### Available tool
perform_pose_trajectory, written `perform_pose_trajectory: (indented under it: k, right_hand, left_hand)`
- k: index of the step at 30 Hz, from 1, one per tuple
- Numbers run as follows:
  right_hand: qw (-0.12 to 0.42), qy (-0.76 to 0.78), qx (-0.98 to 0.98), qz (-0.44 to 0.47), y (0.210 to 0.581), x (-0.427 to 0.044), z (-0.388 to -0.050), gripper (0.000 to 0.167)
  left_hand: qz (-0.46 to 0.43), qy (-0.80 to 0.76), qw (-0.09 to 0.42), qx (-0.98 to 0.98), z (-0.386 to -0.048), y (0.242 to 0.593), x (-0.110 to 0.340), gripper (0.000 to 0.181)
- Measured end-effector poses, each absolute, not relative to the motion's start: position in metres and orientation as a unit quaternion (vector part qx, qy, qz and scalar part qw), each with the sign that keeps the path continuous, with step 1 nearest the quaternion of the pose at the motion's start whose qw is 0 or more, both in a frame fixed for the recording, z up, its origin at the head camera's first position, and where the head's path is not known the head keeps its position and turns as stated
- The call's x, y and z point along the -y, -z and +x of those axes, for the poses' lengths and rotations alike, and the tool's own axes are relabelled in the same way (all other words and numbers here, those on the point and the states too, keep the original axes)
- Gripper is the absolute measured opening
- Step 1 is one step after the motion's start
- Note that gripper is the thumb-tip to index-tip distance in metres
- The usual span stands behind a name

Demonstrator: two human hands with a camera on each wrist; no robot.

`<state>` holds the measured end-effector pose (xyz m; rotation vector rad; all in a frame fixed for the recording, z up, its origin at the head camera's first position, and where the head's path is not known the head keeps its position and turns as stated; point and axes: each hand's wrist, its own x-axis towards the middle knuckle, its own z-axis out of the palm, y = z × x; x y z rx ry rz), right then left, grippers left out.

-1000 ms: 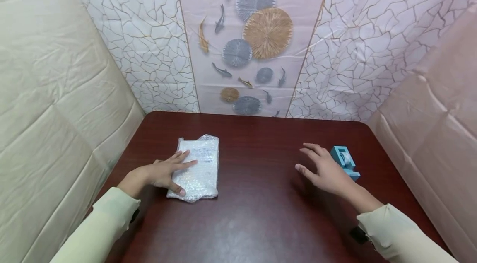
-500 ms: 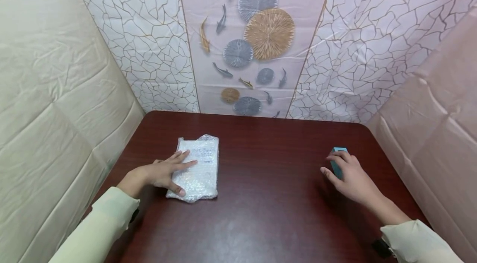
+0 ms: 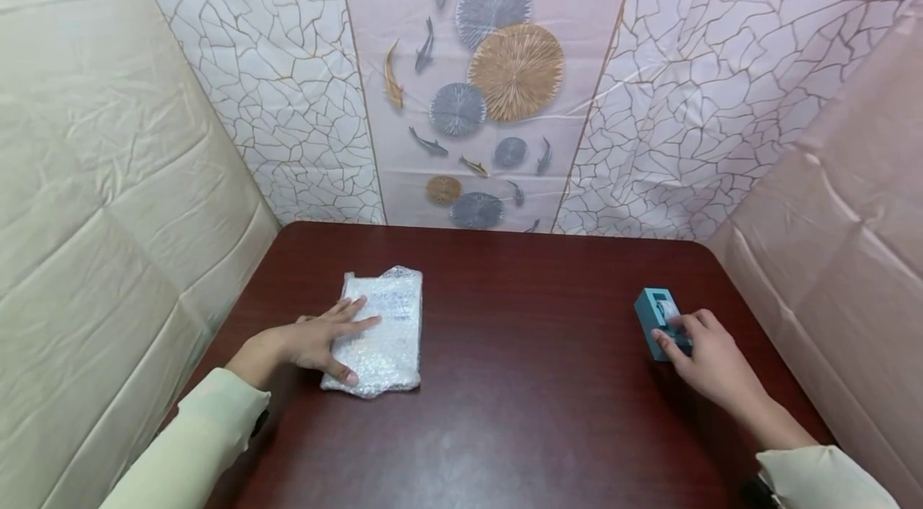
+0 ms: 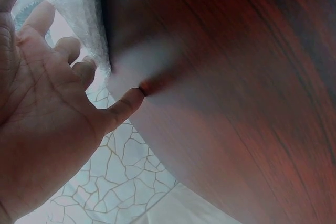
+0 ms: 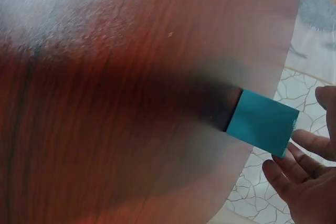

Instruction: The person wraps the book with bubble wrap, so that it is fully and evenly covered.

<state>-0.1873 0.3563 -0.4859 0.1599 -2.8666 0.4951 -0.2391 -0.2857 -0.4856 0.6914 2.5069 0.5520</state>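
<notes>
A flat package in bubble wrap (image 3: 392, 345) lies on the left of the table. My left hand (image 3: 304, 342) rests on its left part with the fingers spread. The left wrist view shows the edge of the bubble wrap (image 4: 79, 14) beyond the fingers. At the right stands a blue tape dispenser (image 3: 647, 318) with a roll of clear tape (image 3: 667, 309). My right hand (image 3: 721, 369) is over its near end, index finger by the roll, thumb at the left side. In the right wrist view, thumb and index finger are apart beside the dispenser (image 5: 262, 123).
Both things lie on a dark red-brown wooden table (image 3: 505, 397). A patterned cloth wall (image 3: 461, 172) stands at the back, with padded beige panels on the left (image 3: 108, 212) and right (image 3: 829, 252).
My right hand has moved right, passed over the tape dispenser and drawn back to its near end. The left hand has stayed on the package.
</notes>
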Motion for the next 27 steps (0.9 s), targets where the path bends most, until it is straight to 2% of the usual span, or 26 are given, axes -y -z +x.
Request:
perform_pose_trajectory:
  k: [10,15,19,21,27]
  right_hand:
    - [0.115,-0.167,0.979,0.0,0.489,-0.364,-0.186,0.051]
    - [0.063,-0.233,0.97,-0.022,0.487,-0.372,-0.189,0.052]
    - [-0.02,-0.316,0.946,-0.07,0.482,-0.378,-0.192,0.056]
    - [-0.044,-0.354,0.93,-0.091,0.482,-0.379,-0.193,0.055]
    - [-0.051,-0.396,0.909,-0.117,0.484,-0.379,-0.196,0.044]
  left_hand:
    - [0.254,-0.204,0.238,-0.915,-0.237,0.486,0.285,0.114]
    - [0.255,-0.2,0.236,-0.916,-0.238,0.485,0.286,0.114]
    - [0.255,-0.199,0.234,-0.917,-0.238,0.486,0.287,0.114]
    - [0.255,-0.198,0.234,-0.917,-0.238,0.487,0.287,0.114]
    - [0.254,-0.201,0.237,-0.916,-0.238,0.487,0.287,0.114]
